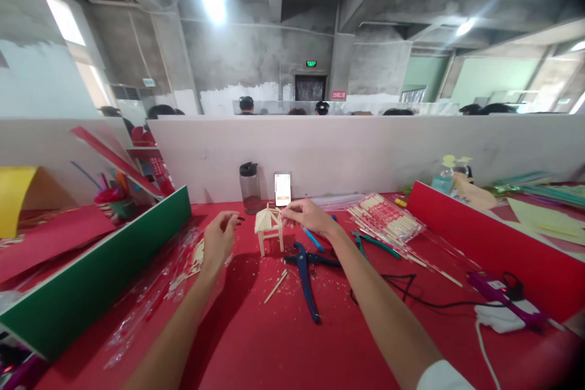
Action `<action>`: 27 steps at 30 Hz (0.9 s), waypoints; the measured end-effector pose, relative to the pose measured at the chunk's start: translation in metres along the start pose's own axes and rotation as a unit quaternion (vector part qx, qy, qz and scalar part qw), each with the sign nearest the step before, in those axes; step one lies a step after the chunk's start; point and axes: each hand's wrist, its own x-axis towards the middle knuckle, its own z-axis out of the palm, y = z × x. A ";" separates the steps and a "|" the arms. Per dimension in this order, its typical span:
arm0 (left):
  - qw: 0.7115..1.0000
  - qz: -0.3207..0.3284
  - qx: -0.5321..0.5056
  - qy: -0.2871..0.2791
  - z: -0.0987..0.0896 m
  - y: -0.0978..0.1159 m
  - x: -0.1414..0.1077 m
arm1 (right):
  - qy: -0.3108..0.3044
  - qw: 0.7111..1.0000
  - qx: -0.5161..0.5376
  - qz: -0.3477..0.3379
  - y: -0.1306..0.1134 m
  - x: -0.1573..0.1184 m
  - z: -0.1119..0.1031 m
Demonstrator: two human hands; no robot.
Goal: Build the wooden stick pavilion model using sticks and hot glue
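A small pavilion model of pale wooden sticks (269,233) stands upright on the red tabletop, its roof slatted on the left and more open on the right. My right hand (307,216) is closed in a pinch at the right edge of that roof; whatever lies between the fingertips is too small to make out. To the left of the model, my left hand (219,239) hovers apart from it with thumb and fingers pinched, a tiny dark bit showing at the tips. Blue-handled cutters (305,280) lie in front of the model, beside short loose sticks (275,286).
Behind the model are a dark-lidded bottle (250,189) and a lit phone (283,189). Bundled sticks (388,216), green-handled pliers (377,244) and a blue pen (313,239) lie right. Green (114,262) and red (484,244) dividers flank the table; a purple power strip (512,298) sits right.
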 end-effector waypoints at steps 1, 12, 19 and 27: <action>1.000 -0.004 -0.003 0.000 -0.001 0.004 -0.002 | 0.002 1.000 0.004 0.000 -0.001 0.000 0.001; 0.984 0.085 -0.048 -0.149 0.012 0.048 -0.028 | -0.080 0.997 0.008 -0.019 -0.019 0.001 0.029; 0.977 -0.018 -0.167 -0.134 0.022 0.045 -0.033 | -0.086 0.995 -0.039 0.005 -0.020 -0.001 0.028; 0.983 0.068 -0.106 -0.135 0.021 0.045 -0.031 | -0.077 0.995 -0.055 -0.003 -0.013 0.000 0.027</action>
